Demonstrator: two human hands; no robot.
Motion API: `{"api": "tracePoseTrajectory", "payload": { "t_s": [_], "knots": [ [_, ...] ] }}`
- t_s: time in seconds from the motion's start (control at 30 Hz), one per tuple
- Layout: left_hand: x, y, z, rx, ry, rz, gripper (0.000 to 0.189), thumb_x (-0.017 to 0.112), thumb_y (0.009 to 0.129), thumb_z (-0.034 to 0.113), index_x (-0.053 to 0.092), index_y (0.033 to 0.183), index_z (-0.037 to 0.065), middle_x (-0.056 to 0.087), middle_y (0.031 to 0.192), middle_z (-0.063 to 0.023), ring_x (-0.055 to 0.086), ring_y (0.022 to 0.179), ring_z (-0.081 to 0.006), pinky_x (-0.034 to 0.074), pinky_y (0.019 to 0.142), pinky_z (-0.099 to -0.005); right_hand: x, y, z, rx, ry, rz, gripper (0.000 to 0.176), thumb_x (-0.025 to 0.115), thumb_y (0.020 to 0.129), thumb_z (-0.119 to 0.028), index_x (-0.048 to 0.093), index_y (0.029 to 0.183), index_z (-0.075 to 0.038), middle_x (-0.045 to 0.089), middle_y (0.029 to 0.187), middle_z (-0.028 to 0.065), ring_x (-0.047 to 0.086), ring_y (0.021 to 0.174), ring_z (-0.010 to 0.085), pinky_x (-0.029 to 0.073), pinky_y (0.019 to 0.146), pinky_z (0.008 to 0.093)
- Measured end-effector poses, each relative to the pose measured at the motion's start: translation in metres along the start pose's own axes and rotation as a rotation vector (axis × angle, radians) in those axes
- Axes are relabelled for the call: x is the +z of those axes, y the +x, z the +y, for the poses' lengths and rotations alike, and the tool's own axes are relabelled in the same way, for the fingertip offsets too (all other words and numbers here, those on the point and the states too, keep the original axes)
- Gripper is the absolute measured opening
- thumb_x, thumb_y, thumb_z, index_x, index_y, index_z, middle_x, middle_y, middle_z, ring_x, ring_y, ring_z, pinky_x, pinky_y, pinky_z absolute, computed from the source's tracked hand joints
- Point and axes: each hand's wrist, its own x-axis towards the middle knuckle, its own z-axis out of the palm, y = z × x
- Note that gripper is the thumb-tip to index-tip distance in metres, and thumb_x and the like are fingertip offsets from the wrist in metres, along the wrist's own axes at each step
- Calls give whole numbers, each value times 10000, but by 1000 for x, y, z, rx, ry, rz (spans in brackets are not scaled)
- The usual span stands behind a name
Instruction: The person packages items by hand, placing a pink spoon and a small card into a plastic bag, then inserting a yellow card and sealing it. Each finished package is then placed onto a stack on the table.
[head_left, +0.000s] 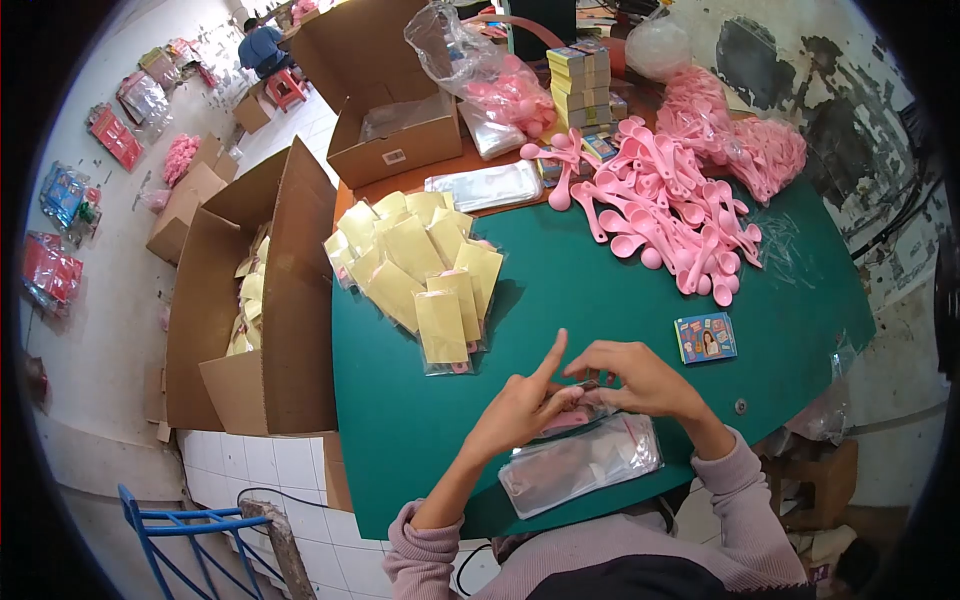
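Close together over the near edge of the green table, my two hands work on a small clear plastic bag [570,418] with something pink in it. My left hand [515,405] pinches it with the thumb, its index finger pointing up. Curled fingers of my right hand [640,378] hold the bag's other side, partly hiding it. Right below lies a stack of flat clear plastic bags [585,468]. Beyond my hands is a large heap of pink spoons [665,195]. A small pile of printed cards [706,338] lies to the right.
Filled packets with cream cards [425,260] are piled on the table's left. An open cardboard box [285,300] stands beside it, and another box [395,150] behind. Stacked card bundles [580,85] rise at the back. A blue metal frame [190,520] stands lower left. Far off, a person [262,50] sits.
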Motion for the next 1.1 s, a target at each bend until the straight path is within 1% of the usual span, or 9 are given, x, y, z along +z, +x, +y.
{"api": "tracePoseTrajectory", "payload": {
  "t_s": [0.17, 0.23, 0.4, 0.6, 0.7, 0.73, 0.8, 0.9, 1.1],
  "knots": [
    [-13, 3, -38, -48, 113, -55, 638, 601, 833, 283, 300, 1348, 58, 656, 782, -130, 640, 723, -254, 474, 680, -296, -7, -4, 19, 203, 230, -27, 212, 711, 655, -77, 531, 740, -3, 502, 609, 24, 486, 590, 104, 391, 544, 241],
    [-24, 5, -54, 124, -263, -144, 562, 614, 830, 186, 357, 1310, 45, 643, 863, -72, 608, 790, -140, 464, 734, -260, -12, -5, 24, 274, 242, 37, 196, 714, 668, -57, 550, 761, -1, 529, 640, 10, 505, 617, 83, 402, 553, 228],
    [-30, 1, -50, 51, -482, -123, 448, 594, 840, 98, 418, 1249, 51, 625, 892, -61, 577, 838, -98, 463, 749, -238, -12, -8, 29, 372, 605, -16, 257, 722, 688, -103, 615, 888, 16, 560, 711, -6, 462, 633, 57, 358, 532, 209],
    [-24, 2, -42, -22, -504, -123, 402, 556, 867, 112, 420, 1240, 44, 616, 927, -75, 580, 846, -109, 485, 720, -231, -17, -8, 33, 355, 308, 53, 134, 710, 703, -77, 616, 744, 9, 526, 620, -16, 428, 578, 42, 334, 494, 214],
    [1, 13, -54, -30, -378, 429, 288, 523, 894, 181, 477, 1130, 23, 602, 946, -114, 616, 819, -158, 499, 687, -242, -17, 1, 30, 263, 194, 287, 166, 720, 690, -81, 577, 672, 3, 502, 575, -14, 430, 556, 52, 333, 487, 217],
    [6, 14, -57, -33, -380, 428, 288, 523, 894, 181, 477, 1130, 23, 602, 946, -114, 616, 819, -158, 499, 687, -242, -17, 4, 26, 230, 70, 444, 197, 724, 687, -88, 555, 639, 2, 496, 555, -8, 440, 547, 60, 337, 490, 216],
    [14, 17, -62, -125, -747, 218, 374, 411, 936, 334, 488, 1099, 6, 587, 992, -120, 589, 925, -172, 504, 747, -278, -14, 10, 17, 236, -33, 449, 192, 722, 691, -112, 596, 781, 1, 567, 690, 60, 533, 621, 120, 417, 550, 239],
    [16, 10, -48, -221, -941, -26, 519, 299, 947, 421, 477, 1153, -22, 585, 1050, -142, 580, 984, -204, 488, 811, -308, -7, 10, 10, 61, -173, 89, 522, 699, 689, -106, 488, 1164, -53, 465, 1138, 156, 510, 1011, 287, 453, 824, 346],
    [29, 5, -51, -316, -910, -103, 505, 308, 959, 358, 451, 1201, -61, 573, 1088, -160, 566, 1021, -214, 478, 840, -313, 12, -4, 23, 38, -325, -28, 363, 669, 711, -115, 534, 1043, -58, 482, 1028, 127, 480, 978, 306, 411, 840, 370]
  ]
}}
